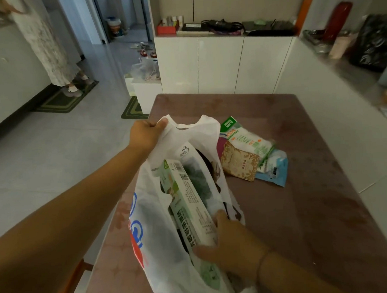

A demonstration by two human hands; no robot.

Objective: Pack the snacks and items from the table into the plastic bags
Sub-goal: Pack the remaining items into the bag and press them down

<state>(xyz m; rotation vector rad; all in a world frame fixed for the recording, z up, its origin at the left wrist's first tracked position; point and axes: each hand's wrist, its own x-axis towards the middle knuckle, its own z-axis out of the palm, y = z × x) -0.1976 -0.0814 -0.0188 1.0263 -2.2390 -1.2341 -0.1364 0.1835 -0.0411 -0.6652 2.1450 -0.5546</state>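
A white plastic bag (152, 227) with red and blue print stands open on the brown table (302, 185). My left hand (146, 135) grips the bag's far handle and holds it up. My right hand (231, 240) is closed on the near end of a long green and white box (188, 202) that sits partly inside the bag's mouth, beside a dark green packet. On the table to the right lie a white and green pouch (250, 141), a brown patterned packet (238, 164) and a light blue packet (275, 171), overlapping each other.
White cabinets (224, 64) stand beyond the table's far edge, with clutter on top. A counter (340, 67) with a red flask and dark bag runs along the right. A person in a long pale dress stands at the far left. Tiled floor lies to the left.
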